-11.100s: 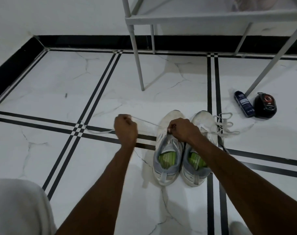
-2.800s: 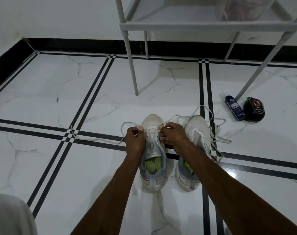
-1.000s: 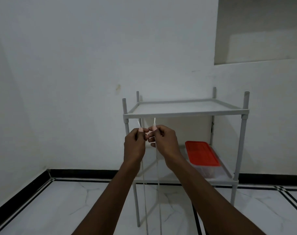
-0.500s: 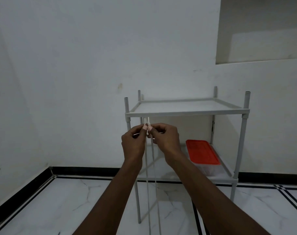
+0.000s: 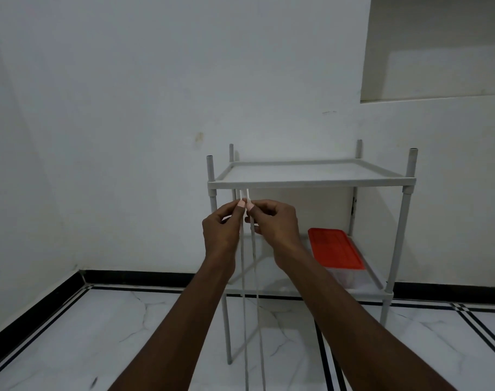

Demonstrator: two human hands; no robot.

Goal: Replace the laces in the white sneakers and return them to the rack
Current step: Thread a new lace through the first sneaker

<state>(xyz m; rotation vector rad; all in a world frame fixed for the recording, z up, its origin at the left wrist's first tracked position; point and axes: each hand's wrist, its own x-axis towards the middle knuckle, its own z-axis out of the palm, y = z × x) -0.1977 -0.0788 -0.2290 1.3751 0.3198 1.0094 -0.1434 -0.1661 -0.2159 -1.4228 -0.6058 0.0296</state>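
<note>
Both hands are raised side by side in front of the rack (image 5: pixel 311 182), each pinching 1 end of the white lace (image 5: pixel 244 277). The left hand (image 5: pixel 222 231) has its thumb and forefinger closed on the left tip, and the right hand (image 5: pixel 274 225) has its thumb and forefinger closed on the right tip, so that the 2 stiff lace tips stand up just above the fingertips, nearly touching each other. From the pinch, 2 strands of the lace hang straight down between the forearms, close together and roughly parallel, and run out of the bottom of the view; where they end cannot be seen. The sneakers are out of view. The rack is a pale grey frame with 4 upright posts and 2 shelves, standing against the white wall (image 5: pixel 127 108) on the marble floor (image 5: pixel 99 334), which is white with black inlaid lines and a black skirting along the wall. On the lower shelf, to the right of the right hand, lies a clear plastic container with a red lid (image 5: pixel 335 248). The hands are level with the underside of the top shelf and overlap its front left post in the view.
</note>
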